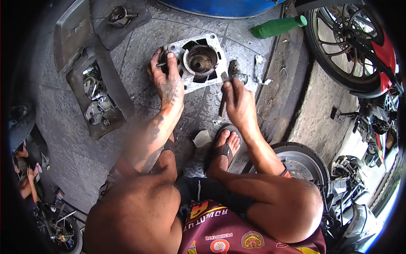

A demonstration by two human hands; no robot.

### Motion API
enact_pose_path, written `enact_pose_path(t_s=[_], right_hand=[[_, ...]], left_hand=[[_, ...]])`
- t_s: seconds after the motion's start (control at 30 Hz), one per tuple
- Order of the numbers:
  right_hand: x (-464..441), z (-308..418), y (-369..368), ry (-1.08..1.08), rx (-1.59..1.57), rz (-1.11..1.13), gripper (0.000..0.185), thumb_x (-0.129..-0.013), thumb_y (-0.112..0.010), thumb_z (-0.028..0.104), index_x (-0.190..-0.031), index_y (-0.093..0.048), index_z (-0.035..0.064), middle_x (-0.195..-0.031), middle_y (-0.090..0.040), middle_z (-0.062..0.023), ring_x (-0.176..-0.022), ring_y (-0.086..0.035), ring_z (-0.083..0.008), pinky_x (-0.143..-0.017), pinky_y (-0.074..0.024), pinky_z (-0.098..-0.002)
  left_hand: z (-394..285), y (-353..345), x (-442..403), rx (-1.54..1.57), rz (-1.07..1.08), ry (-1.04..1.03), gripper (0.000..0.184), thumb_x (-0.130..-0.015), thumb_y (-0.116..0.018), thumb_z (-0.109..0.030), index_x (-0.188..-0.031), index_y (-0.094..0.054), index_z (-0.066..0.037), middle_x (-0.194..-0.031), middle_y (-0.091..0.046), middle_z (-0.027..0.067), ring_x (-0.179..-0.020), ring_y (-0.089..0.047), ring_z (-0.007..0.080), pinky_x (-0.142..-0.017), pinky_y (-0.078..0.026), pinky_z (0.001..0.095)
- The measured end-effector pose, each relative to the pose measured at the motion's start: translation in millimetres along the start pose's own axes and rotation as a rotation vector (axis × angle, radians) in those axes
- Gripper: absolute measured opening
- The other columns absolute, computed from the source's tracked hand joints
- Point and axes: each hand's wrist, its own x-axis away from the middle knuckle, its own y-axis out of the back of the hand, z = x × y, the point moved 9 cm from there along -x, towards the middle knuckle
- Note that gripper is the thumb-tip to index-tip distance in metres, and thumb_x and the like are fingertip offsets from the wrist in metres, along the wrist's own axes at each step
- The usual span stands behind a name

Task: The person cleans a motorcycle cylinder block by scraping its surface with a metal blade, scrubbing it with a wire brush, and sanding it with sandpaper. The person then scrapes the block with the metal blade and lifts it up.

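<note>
Cylinder [203, 63], left hand [166, 76] clamped on its edge, right hand [240, 100] (curled) gripping flat tool [223, 106]

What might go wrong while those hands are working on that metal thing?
The flat tool in the right hand might slip off the metal block and nick the left hand, which holds its edge without a glove. If dropped, the tool may hit the bare toes nearby.

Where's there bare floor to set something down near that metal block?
Bare floor shows between the parts tray and the left hand, and between the metal block and the blue drum. It's crowded beside the right hand, with a dark metal piece and pale scraps.
</note>
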Motion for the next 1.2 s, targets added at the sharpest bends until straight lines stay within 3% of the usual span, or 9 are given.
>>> enact_pose_path(t_s=[0.03,0.17,0.33,0.43,0.57,0.87,1.0,1.03,1.2], right_hand=[[-1,-4,-2,-0.037,0.013,0.002,0.022,-0.1,-0.053,0.019,-0.088,-0.054,0.0003,-0.065,-0.061,-0.027,-0.068,-0.062,-0.0497,-0.059,-0.0473,-0.0547],[11,3,-14,0.024,0.0,-0.004,0.023,-0.1,-0.053,0.02,-0.089,-0.055,0.0002,-0.066,-0.062,-0.0267,-0.071,-0.063,-0.0494,-0.062,-0.0488,-0.0539],[-4,-4,3,-0.094,-0.045,-0.048,0.024,-0.101,-0.052,0.016,-0.084,-0.057,-0.0006,-0.064,-0.062,-0.0252,-0.063,-0.066,-0.0429,-0.057,-0.049,-0.0501],[6,19,-13,0.141,0.023,-0.06,0.026,-0.1,-0.054,0.017,-0.08,-0.055,-0.0001,-0.062,-0.061,-0.0229,-0.059,-0.063,-0.0429,-0.052,-0.0473,-0.0481],[-2,1,-1,-0.072,0.038,-0.017,0.028,-0.101,-0.053,0.021,-0.084,-0.059,-0.0007,-0.069,-0.065,-0.0216,-0.068,-0.066,-0.0415,-0.06,-0.0486,-0.0453],[3,-2,0,0.035,0.056,-0.074,0.028,-0.101,-0.053,0.021,-0.083,-0.059,-0.0003,-0.068,-0.065,-0.0197,-0.064,-0.065,-0.0398,-0.057,-0.0483,-0.0431],[3,-7,0,-0.023,-0.015,-0.023,0.03,-0.101,-0.052,0.023,-0.084,-0.06,-0.0004,-0.068,-0.065,-0.0196,-0.065,-0.065,-0.0412,-0.06,-0.0489,-0.0439],[2,-4,1,-0.013,-0.038,-0.035,0.025,-0.1,-0.053,0.018,-0.084,-0.058,-0.0005,-0.068,-0.063,-0.0244,-0.07,-0.065,-0.045,-0.06,-0.0482,-0.0512],[4,3,-4,0.006,0.036,0.019,0.026,-0.101,-0.053,0.02,-0.085,-0.057,-0.0002,-0.068,-0.063,-0.0249,-0.068,-0.065,-0.0452,-0.059,-0.0481,-0.0508]], left_hand=[[-2,0,0,0.056,0.002,-0.038,0.05,-0.098,-0.059,-0.035,-0.138,-0.047,-0.006,-0.133,-0.039,0.0197,-0.129,-0.04,0.0323,-0.107,-0.037,0.044],[-4,2,4,-0.031,-0.028,-0.071,0.053,-0.099,-0.058,-0.036,-0.141,-0.045,-0.007,-0.136,-0.037,0.0211,-0.131,-0.039,0.0346,-0.108,-0.037,0.0451],[-1,1,6,0.03,-0.048,-0.031,0.054,-0.099,-0.058,-0.036,-0.142,-0.043,-0.008,-0.137,-0.036,0.021,-0.131,-0.039,0.0349,-0.108,-0.037,0.0445],[-6,-1,6,0.05,-0.071,0.007,0.054,-0.099,-0.057,-0.037,-0.143,-0.043,-0.009,-0.137,-0.035,0.021,-0.131,-0.039,0.0348,-0.108,-0.037,0.0447],[-5,1,9,0.038,-0.057,0.002,0.054,-0.099,-0.057,-0.037,-0.144,-0.042,-0.009,-0.136,-0.035,0.0209,-0.131,-0.039,0.0356,-0.108,-0.037,0.0451],[-5,2,13,-0.017,-0.054,0.0,0.053,-0.099,-0.056,-0.038,-0.144,-0.043,-0.011,-0.135,-0.035,0.0208,-0.131,-0.038,0.0355,-0.109,-0.036,0.0469],[-4,1,12,0.021,-0.056,-0.021,0.054,-0.099,-0.057,-0.038,-0.144,-0.043,-0.011,-0.135,-0.035,0.021,-0.13,-0.039,0.0356,-0.108,-0.036,0.0468],[-4,1,13,-0.008,-0.051,-0.018,0.055,-0.099,-0.057,-0.038,-0.144,-0.042,-0.011,-0.135,-0.035,0.021,-0.131,-0.038,0.0356,-0.109,-0.035,0.0468],[-5,0,11,-0.009,-0.037,-0.038,0.055,-0.099,-0.056,-0.037,-0.144,-0.041,-0.01,-0.136,-0.034,0.0212,-0.133,-0.036,0.0357,-0.11,-0.034,0.0472]])
